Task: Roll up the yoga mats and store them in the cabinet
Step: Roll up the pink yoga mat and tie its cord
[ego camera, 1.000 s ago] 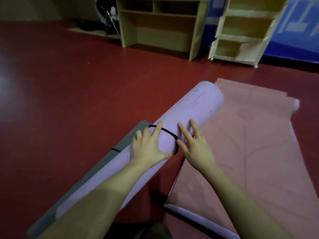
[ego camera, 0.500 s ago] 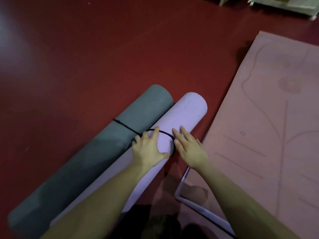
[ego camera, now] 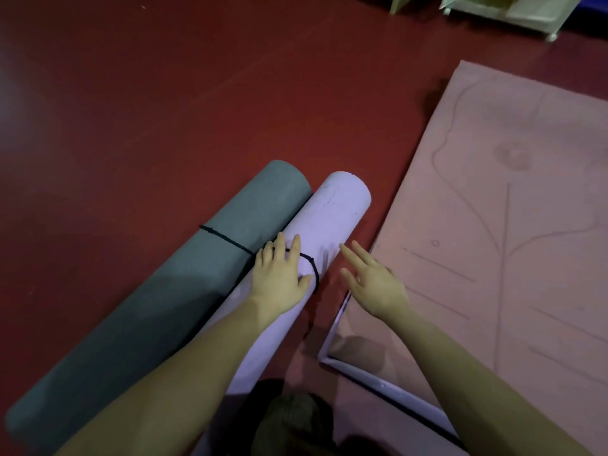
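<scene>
The rolled lilac yoga mat (ego camera: 332,218) lies on the dark red floor (ego camera: 164,110), running diagonally from the lower middle of the view up toward the centre. A thin black cord (ego camera: 314,269) loops around it partway along its length. Pressed against its left side lies a rolled grey yoga mat (ego camera: 184,291), parallel to it and touching it along the seam, with its own black cord (ego camera: 227,240) crossing it at about the same level.

The left hand (ego camera: 281,274) rests flat on top of the lilac roll, fingers (ego camera: 294,246) straight and spread, lying over the cord; it grasps nothing. The right hand (ego camera: 373,284) is held just to the right of the lilac roll, fingers (ego camera: 357,258) extended and relaxed, holding nothing. Whether its fingertips touch the roll cannot be told.

To the right, an unrolled pink yoga mat (ego camera: 510,241) lies flat on the floor, with faint line markings on its surface and a pale lilac underside showing at its turned-up near corner (ego camera: 332,337). It lies just beside the lilac roll, with a narrow strip of floor between them.

At the top right edge, well apart from the mats, the base of a pale wooden cabinet (ego camera: 493,9) stands on the floor. The top of the person's head (ego camera: 292,422) shows at the bottom edge.
</scene>
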The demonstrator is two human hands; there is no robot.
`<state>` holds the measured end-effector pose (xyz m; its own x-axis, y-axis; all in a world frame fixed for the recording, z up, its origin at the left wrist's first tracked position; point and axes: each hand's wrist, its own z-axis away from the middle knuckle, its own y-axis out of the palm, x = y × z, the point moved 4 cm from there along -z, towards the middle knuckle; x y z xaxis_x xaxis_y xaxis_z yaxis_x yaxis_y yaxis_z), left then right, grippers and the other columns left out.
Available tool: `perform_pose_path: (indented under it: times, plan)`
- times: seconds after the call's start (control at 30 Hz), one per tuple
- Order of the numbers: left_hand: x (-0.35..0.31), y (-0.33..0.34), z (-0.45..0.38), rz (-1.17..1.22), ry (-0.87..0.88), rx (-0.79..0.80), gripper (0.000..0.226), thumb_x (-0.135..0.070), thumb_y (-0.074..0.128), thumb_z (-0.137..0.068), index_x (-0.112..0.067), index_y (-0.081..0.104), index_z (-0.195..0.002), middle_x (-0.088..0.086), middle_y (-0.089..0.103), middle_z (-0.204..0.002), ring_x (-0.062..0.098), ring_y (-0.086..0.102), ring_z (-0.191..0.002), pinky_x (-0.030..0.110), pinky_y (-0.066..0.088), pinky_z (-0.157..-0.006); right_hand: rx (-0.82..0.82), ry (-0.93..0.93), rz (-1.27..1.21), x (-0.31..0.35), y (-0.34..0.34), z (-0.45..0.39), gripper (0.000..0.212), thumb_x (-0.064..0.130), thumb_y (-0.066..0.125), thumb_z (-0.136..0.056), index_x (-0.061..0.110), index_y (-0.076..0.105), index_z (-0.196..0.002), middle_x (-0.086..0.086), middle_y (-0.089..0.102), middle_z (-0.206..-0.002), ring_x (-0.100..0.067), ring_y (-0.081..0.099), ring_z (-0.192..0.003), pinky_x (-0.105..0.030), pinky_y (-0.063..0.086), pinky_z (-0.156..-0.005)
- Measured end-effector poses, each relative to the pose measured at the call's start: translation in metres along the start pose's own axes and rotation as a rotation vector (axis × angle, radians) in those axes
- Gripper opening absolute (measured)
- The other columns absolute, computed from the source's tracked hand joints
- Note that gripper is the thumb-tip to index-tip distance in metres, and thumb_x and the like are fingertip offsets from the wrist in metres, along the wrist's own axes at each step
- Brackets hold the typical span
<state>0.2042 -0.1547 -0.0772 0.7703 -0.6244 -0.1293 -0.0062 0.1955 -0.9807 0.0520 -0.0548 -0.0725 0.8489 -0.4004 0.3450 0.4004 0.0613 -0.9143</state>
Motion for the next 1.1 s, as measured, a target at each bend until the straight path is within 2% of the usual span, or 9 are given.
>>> perform_pose_path:
  times: [0.27, 0.37, 0.47, 0.6, 0.7, 0.8, 0.93, 1.0, 1.1]
  plan:
    - [-0.098, -0.070, -0.006, 0.046, 0.222, -0.132, 0.063, -0.041, 0.042, -0.097, -0.011, 0.025, -0.149, 0.015, 0.025, -0.154, 0.033, 0.027, -0.138, 0.037, 0.020, -0.111, -0.148, 0.151, 0.112, -0.043, -0.089, 0.078, 0.050, 0.041, 0.031, -0.102, 0.035, 0.020, -0.151, 0.009, 0.016, -0.159, -0.019, 0.027, -0.142, -0.036, 0.028, -0.109]
    - [-0.146, -0.096, 0.003, 0.118, 0.384, -0.239, 0.051, -0.034, 0.046, -0.083, -0.002, 0.062, -0.119, 0.019, 0.062, -0.120, 0.036, 0.061, -0.105, 0.039, 0.048, -0.087, -0.199, 0.227, 0.121, -0.065, -0.121, 0.111, 0.049, 0.042, 0.032, -0.102, 0.036, 0.023, -0.150, 0.011, 0.020, -0.158, -0.020, 0.032, -0.138, -0.035, 0.030, -0.106]
    - [-0.186, -0.113, 0.012, 0.107, 0.502, -0.299, 0.050, -0.035, 0.040, -0.070, -0.004, 0.072, -0.091, 0.013, 0.070, -0.086, 0.032, 0.067, -0.072, 0.035, 0.055, -0.063, -0.250, 0.256, 0.121, -0.090, -0.148, 0.136, 0.049, 0.043, 0.033, -0.101, 0.036, 0.026, -0.149, 0.011, 0.025, -0.156, -0.019, 0.034, -0.137, -0.034, 0.031, -0.105]
    - [-0.239, -0.126, 0.029, 0.059, 0.648, -0.312, 0.042, -0.032, 0.049, -0.072, -0.002, 0.070, -0.092, 0.016, 0.069, -0.090, 0.035, 0.066, -0.075, 0.041, 0.054, -0.069, -0.279, 0.259, 0.227, -0.124, -0.174, 0.167, 0.048, 0.043, 0.032, -0.101, 0.034, 0.027, -0.149, 0.010, 0.027, -0.155, -0.019, 0.036, -0.135, -0.033, 0.029, -0.104]
    - [-0.275, -0.123, 0.046, 0.011, 0.678, -0.249, 0.049, -0.036, 0.039, -0.091, -0.006, 0.056, -0.125, 0.013, 0.057, -0.127, 0.033, 0.054, -0.113, 0.040, 0.039, -0.097, -0.301, 0.244, 0.236, -0.145, -0.175, 0.189, 0.047, 0.041, 0.033, -0.102, 0.033, 0.029, -0.148, 0.010, 0.029, -0.154, -0.018, 0.036, -0.134, -0.033, 0.028, -0.104]
    - [-0.296, -0.092, 0.057, -0.092, 0.701, -0.191, 0.050, -0.037, 0.040, -0.097, -0.012, 0.040, -0.140, 0.007, 0.040, -0.145, 0.027, 0.038, -0.129, 0.034, 0.025, -0.106, -0.296, 0.236, 0.151, -0.167, -0.155, 0.210, 0.046, 0.039, 0.035, -0.101, 0.030, 0.033, -0.147, 0.009, 0.033, -0.153, -0.017, 0.036, -0.134, -0.032, 0.027, -0.104]
    - [-0.291, -0.026, 0.070, -0.317, 0.868, -0.020, 0.040, -0.042, 0.057, -0.077, -0.011, 0.068, -0.098, 0.012, 0.066, -0.104, 0.028, 0.063, -0.092, 0.031, 0.048, -0.080, -0.229, 0.288, 0.024, -0.207, -0.102, 0.234, 0.046, 0.040, 0.037, -0.101, 0.030, 0.035, -0.146, 0.008, 0.032, -0.153, -0.015, 0.032, -0.138, -0.027, 0.021, -0.106]
    - [-0.277, 0.011, 0.068, -0.333, 0.868, 0.042, 0.048, -0.051, 0.044, -0.073, -0.012, 0.071, -0.079, 0.009, 0.069, -0.083, 0.026, 0.065, -0.072, 0.029, 0.053, -0.067, -0.183, 0.315, 0.012, -0.224, -0.074, 0.242, 0.046, 0.044, 0.032, -0.101, 0.032, 0.035, -0.146, 0.009, 0.031, -0.153, -0.013, 0.032, -0.138, -0.026, 0.016, -0.106]
    - [-0.273, 0.050, 0.074, -0.283, 0.892, 0.184, 0.079, -0.063, 0.020, -0.078, -0.007, 0.068, -0.109, 0.017, 0.066, -0.108, 0.033, 0.064, -0.095, 0.038, 0.051, -0.084, -0.101, 0.323, 0.027, -0.236, -0.034, 0.245, 0.067, 0.060, 0.011, -0.089, 0.033, 0.036, -0.145, 0.010, 0.033, -0.153, -0.014, 0.036, -0.136, -0.029, 0.015, -0.106]
